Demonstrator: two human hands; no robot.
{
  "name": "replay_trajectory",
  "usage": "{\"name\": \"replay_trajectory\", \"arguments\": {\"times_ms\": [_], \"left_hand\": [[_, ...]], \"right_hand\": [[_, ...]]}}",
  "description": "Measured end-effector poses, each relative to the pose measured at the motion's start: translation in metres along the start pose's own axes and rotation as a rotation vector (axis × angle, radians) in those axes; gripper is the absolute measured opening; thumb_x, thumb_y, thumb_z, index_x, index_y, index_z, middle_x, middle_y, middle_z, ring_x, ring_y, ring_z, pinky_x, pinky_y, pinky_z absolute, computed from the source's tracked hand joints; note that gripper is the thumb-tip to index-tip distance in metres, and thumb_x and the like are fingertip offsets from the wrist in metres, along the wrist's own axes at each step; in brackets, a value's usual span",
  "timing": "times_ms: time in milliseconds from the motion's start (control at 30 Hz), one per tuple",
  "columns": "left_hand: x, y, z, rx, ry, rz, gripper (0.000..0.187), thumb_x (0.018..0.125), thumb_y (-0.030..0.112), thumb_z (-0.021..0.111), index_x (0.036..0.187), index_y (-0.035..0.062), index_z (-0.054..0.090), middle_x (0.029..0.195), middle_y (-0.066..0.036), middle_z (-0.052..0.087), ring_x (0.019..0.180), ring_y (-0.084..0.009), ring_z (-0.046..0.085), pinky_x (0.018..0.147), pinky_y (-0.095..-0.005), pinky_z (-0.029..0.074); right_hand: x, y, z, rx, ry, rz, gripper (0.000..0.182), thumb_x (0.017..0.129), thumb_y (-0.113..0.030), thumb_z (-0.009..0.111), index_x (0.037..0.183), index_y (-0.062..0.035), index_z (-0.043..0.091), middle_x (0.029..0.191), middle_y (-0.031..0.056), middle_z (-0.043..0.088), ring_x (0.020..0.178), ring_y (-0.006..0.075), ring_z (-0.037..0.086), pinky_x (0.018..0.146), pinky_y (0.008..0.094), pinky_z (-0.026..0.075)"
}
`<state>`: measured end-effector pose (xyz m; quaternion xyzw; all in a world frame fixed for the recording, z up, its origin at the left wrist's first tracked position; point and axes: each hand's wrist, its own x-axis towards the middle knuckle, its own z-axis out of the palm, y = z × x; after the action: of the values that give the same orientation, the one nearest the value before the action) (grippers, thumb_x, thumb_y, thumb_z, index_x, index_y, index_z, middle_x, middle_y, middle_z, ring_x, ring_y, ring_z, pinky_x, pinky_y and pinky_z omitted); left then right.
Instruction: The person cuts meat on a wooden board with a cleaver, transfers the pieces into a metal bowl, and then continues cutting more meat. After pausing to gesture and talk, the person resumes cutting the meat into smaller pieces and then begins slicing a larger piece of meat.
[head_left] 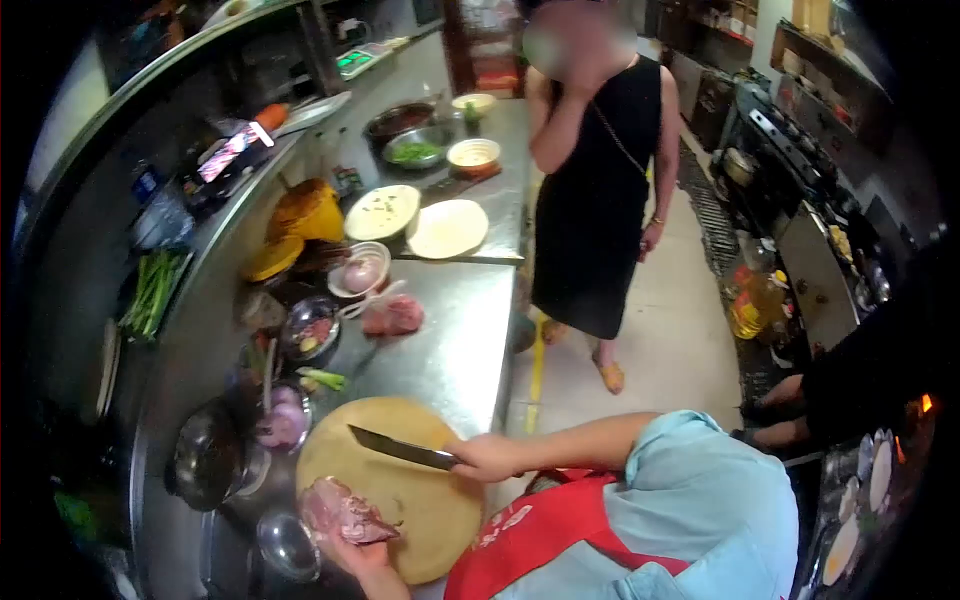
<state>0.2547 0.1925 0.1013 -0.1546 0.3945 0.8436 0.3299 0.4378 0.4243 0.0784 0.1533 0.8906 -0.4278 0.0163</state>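
My right hand [485, 457] is wrapped round the handle of a knife [400, 447]. Its broad dark blade points left, over the round cutting board [440, 510]. My left hand [362, 556] grips a piece of raw reddish meat [345, 513] at the board's lower left edge, with the fingers partly hidden under it. The blade and the meat are apart. Close to the board's upper left side lies a cut green onion stalk [322, 379].
Left of the board are a bowl of purple onions [285, 418], a dark pan [205, 455] and a metal bowl [288, 545]. Bagged meat [393, 315] lies further up the steel counter [450, 330]. A person in a black dress [590, 200] stands beyond; another person's hands [780, 415] are at right.
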Motion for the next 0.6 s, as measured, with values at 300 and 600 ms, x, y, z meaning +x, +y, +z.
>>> {"name": "replay_trajectory", "arguments": {"times_ms": [300, 600], "left_hand": [[0.024, -0.041, -0.012, -0.550, -0.791, -0.337, 0.033, 0.091, 0.029, 0.060, 0.120, 0.0161, 0.052, 0.075, 0.006, 0.049, 0.052, -0.0041, 0.043, 0.047, -0.0182, 0.043], [-0.021, -0.055, 0.013, -0.337, -0.088, 0.025, 0.051, 0.093, 0.038, 0.055, 0.135, 0.0111, 0.044, 0.122, -0.008, 0.058, 0.109, -0.0256, 0.057, 0.092, -0.0497, 0.047]], "right_hand": [[0.019, 0.031, -0.057, -0.172, -0.203, 0.089, 0.036, 0.086, -0.026, 0.055, 0.115, -0.0068, 0.050, 0.088, 0.0246, 0.064, 0.085, 0.0412, 0.064, 0.073, 0.0495, 0.050], [0.017, 0.022, -0.080, -0.218, -0.185, -0.096, 0.026, 0.086, -0.020, 0.055, 0.105, -0.0043, 0.047, 0.073, 0.0244, 0.060, 0.075, 0.0433, 0.061, 0.067, 0.0514, 0.048]]}}
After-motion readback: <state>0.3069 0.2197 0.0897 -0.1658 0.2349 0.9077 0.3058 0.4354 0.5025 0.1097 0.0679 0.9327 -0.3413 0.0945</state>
